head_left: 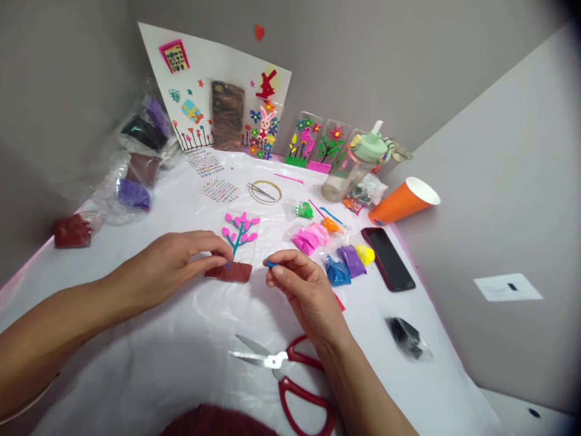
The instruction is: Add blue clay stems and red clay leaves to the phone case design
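My left hand (195,257) pinches a small bit of blue clay (228,265) just over the brown clay base (238,272) of a clear phone case. On that case (254,245) a clay plant (238,233) has a teal stem and pink petals. To the right, my right hand (299,281) is closed on a small lump of blue clay (272,264) between thumb and fingers, apart from the case. Whether the left-hand bit touches the base I cannot tell.
Red-handled scissors (276,361) lie open near me. Clay packets (311,238), a phone (390,259), an orange cup (403,200) and a bottle (351,172) stand or lie right. Gem sheets (221,189) and a decorated board (200,72) are at the back.
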`<state>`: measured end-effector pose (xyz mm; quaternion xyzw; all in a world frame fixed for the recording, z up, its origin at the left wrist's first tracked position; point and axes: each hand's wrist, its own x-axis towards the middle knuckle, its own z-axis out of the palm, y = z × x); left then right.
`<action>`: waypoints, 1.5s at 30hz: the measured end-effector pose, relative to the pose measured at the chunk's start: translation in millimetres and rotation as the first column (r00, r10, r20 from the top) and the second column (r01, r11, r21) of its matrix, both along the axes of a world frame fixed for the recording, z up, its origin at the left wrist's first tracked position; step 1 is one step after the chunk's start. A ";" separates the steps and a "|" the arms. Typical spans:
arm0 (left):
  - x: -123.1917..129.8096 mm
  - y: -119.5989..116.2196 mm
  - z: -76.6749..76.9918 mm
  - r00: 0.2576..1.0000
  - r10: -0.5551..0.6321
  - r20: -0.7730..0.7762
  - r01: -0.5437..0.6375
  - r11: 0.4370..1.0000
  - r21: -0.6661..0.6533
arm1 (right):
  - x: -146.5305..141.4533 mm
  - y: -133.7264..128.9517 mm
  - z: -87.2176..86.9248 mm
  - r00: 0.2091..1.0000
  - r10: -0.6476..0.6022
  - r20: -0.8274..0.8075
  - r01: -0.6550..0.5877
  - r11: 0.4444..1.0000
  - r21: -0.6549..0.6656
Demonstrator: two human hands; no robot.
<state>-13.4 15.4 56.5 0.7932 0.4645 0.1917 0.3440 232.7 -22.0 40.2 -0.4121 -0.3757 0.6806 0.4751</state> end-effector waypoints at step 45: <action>42.3 55.8 -36.9 0.934 -0.177 -0.311 0.292 0.880 0.375 | 0.5 -1.5 4.8 0.999 0.035 -0.041 -0.038 0.998 -0.058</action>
